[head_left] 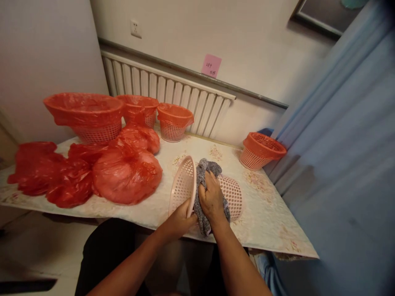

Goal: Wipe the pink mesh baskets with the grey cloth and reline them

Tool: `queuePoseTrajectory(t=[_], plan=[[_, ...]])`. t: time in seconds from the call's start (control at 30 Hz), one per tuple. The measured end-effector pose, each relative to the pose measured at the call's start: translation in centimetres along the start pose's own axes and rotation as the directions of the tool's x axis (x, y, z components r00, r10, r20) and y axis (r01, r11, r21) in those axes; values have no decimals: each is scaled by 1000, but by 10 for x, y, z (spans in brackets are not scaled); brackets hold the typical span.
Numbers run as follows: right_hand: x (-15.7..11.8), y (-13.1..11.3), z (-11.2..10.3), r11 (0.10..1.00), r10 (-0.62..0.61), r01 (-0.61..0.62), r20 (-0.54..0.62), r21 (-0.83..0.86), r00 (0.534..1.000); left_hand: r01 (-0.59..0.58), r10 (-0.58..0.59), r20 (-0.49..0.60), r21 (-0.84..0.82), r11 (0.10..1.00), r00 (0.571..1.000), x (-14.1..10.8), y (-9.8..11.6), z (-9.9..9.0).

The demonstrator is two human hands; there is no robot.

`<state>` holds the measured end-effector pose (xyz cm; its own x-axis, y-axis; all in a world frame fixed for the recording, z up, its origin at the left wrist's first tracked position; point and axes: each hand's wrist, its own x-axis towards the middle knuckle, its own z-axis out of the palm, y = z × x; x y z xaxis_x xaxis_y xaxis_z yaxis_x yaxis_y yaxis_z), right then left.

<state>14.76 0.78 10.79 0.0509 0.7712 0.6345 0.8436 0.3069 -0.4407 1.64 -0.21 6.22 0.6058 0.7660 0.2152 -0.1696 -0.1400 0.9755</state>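
A pale pink perforated plastic basket [233, 196] lies on its side near the table's front edge, its mouth facing left. My left hand [180, 220] is closed around the lower part of its rim, with the thumb on the inner side. A grey speckled cloth [202, 213] is draped across the basket's outer wall just behind the rim. My right hand [212, 196] grips the cloth and presses it against that wall. The cloth hides the middle of the basket, and part of the right hand's fingers is out of sight.
Filled red plastic bags [128, 176] lie on the table's left side. Behind them stand baskets lined with red bags [174, 119], near a radiator [166, 88]. Another lined basket [262, 150] stands at the right, beside a blue curtain [339, 135]. A floral cloth covers the table [271, 222].
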Motion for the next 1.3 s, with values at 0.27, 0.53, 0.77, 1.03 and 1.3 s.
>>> queuePoseTrajectory(t=[0.27,0.53,0.77,1.03,1.3], plan=[[-1,53,-21,994,88,-89,-33,-62,996,53,-53,7,-34,998,999,2,12,3],[-46,129,-53,865,416,-462,-235,-197,879,55,-55,7,29,998,998,2,5,-2],[-86,67,-15,956,207,-248,-240,-154,948,17,-20,61,50,999,998,3,6,-4],[-49,-2,-2,986,-140,144,44,-89,989,-37,35,105,24,999,994,0,-9,-7],[-6,-1,-6,999,-43,44,59,-18,997,-17,-17,214,155,988,977,-10,-22,-10]])
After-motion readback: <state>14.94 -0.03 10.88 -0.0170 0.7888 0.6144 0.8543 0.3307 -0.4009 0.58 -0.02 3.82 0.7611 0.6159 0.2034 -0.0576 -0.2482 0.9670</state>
